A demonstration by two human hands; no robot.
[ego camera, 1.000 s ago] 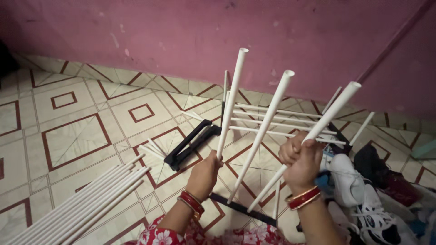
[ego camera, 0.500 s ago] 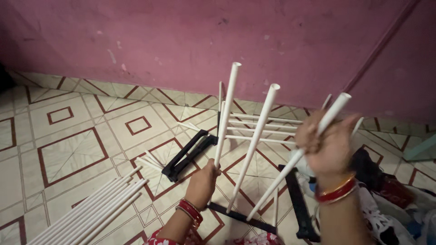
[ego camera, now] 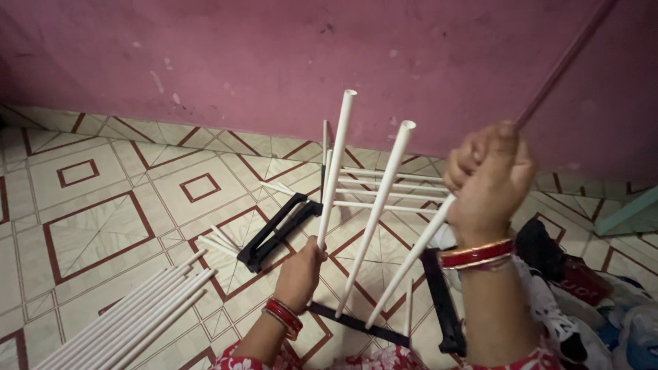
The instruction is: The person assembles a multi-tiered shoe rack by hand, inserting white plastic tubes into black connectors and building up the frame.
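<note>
presently the assembly stands part built on the tiled floor [ego camera: 103, 226]. three white tubes rise at a slant from a black base bar [ego camera: 356, 323] lying on the tiles: the left tube [ego camera: 334, 168], the middle tube [ego camera: 379, 205] and the right tube [ego camera: 411, 257]. the left hand [ego camera: 299, 270] has its grip wrapped tight around the lower part of the left tube, near the base bar. the right hand [ego camera: 488, 179] is fisted over the top end of the right tube, grip pressed together so the tube's tip is hidden. a second black bar [ego camera: 442, 301] stands beside the right forearm; whether it is joined to anything cannot be told.

judged from the layout, much is left: a bundle of loose white tubes [ego camera: 130, 315] lies well apart at the lower left, and a black bracket piece [ego camera: 274, 229] rests unattached on the floor. behind, a finished section of thin white rails [ego camera: 373, 192] sits near the pink wall [ego camera: 240, 62]. the tubes look smooth, hollow at the open ends, and unmarked.
</note>
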